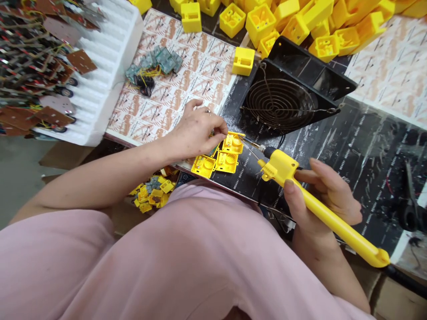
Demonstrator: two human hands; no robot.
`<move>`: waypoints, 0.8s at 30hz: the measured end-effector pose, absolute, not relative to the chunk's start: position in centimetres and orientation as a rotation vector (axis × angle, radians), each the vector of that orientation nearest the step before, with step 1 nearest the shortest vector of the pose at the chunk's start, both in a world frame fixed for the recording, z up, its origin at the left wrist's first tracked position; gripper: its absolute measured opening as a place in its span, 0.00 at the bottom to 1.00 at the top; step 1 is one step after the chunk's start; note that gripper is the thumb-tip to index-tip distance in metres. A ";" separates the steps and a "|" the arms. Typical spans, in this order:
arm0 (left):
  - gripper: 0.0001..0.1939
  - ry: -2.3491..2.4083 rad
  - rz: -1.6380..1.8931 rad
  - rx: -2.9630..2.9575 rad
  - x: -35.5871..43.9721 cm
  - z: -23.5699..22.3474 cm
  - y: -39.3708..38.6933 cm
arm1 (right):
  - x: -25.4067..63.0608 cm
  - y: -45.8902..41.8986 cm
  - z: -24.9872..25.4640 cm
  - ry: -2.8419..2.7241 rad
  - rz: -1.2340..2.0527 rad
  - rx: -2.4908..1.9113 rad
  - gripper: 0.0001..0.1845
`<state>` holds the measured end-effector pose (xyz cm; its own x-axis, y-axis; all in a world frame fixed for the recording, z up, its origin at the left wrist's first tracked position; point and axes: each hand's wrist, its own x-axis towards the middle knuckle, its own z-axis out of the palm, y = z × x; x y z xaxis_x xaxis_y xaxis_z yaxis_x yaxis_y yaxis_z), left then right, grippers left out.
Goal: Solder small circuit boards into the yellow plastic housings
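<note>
Three yellow casings (227, 162) lie at the black bench's (248, 180) near edge. The left hand (200, 131) pinches at the farthest, contents unclear; the right hand (328, 195) grasps a soldering iron (333, 222), tip just beside. Soldering seems in hand; next likely needs steady tip placement.

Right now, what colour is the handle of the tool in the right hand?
The handle is yellow; head view.
</note>
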<state>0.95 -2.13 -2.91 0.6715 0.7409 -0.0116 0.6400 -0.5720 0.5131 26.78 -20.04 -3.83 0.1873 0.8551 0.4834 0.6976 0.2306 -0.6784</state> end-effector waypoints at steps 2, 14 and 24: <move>0.11 1.087 0.267 2.428 1.3 -3.0 -1.8 | 26.4 -19.8 -3.4 -1.570 0.129 -1.495 0.30; 0.12 1.010 0.120 2.587 2.5 -2.6 -0.8 | 25.7 -17.8 -2.7 -1.810 0.138 -1.264 0.16; 0.11 0.993 0.187 2.611 2.7 -3.2 -0.6 | 26.8 -16.8 0.2 -2.119 0.248 -1.225 0.09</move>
